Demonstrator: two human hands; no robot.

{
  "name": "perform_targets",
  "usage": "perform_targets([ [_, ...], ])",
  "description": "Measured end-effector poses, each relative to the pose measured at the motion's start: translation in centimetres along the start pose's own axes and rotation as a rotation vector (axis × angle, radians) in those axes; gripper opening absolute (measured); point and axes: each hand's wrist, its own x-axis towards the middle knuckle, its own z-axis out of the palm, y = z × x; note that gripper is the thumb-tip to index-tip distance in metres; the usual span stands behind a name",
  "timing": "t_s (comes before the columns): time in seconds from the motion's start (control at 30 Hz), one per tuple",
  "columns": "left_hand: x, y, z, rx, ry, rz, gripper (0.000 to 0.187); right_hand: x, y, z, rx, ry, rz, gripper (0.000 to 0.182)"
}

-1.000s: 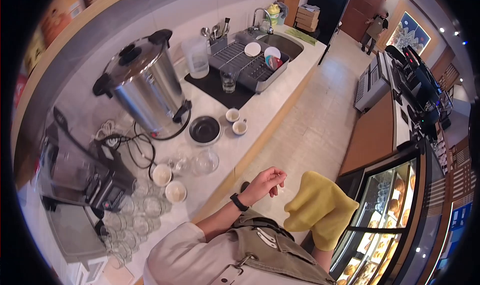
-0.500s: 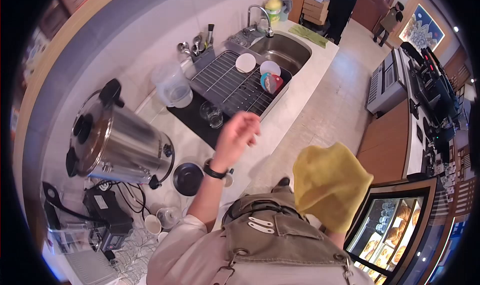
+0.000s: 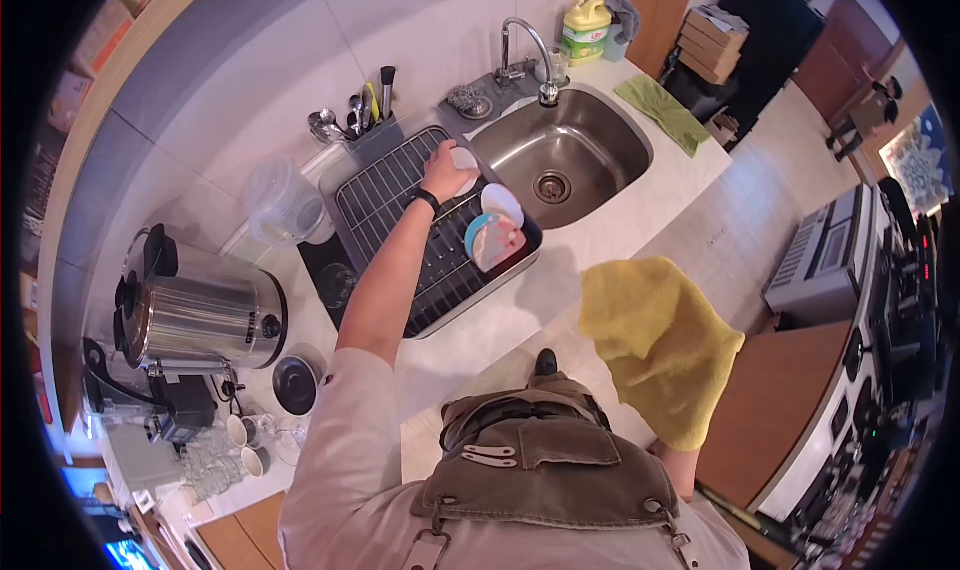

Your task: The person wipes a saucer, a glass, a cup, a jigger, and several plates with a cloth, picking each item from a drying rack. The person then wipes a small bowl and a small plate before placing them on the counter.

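Note:
My left hand [image 3: 443,175], with a black band at the wrist, reaches over the dark dish rack [image 3: 385,185]. Its fingers are closed on a white cup [image 3: 464,175] standing near the sink side of the rack. Beside that cup, a white plate [image 3: 503,203] and a blue, pink and red patterned dish [image 3: 494,242] lean in the rack. A yellow cloth [image 3: 660,345] covers my right hand [image 3: 678,460], which holds it up in front of my apron. The fingers under the cloth are hidden; only the wrist area shows.
The metal sink [image 3: 570,150] with its faucet [image 3: 530,55] adjoins the rack. A green cloth [image 3: 662,112] and a yellow soap jug [image 3: 586,28] lie beyond. A steel urn [image 3: 205,310], a clear pitcher [image 3: 285,202] and glasses [image 3: 215,460] stand left. Another person [image 3: 868,115] stands far right.
My left hand has moved forward from above the counter to the white cup in the rack and closed on it. My view has shifted toward the sink. The yellow cloth stays over my right hand.

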Motion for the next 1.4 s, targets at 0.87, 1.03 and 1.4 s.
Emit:
perform_targets([
  [0.87, -13.7, 1.2, -6.8, 0.265, -0.076, -0.270, 0.085, 11.4, 2.0, 2.3, 0.112, -0.362, 0.104, 0.041],
  [1.03, -14.3, 4.9, -7.2, 0.357, 0.081, -0.253, 0.075, 10.8, 1.4, 3.0, 0.101, -0.383, 0.111, 0.041],
  [1.4, -16.4, 9.7, -12.4, -0.246, 0.157, -0.119, 0.023, 7.1, 0.7, 4.5, 0.030, -0.463, 0.144, 0.043],
])
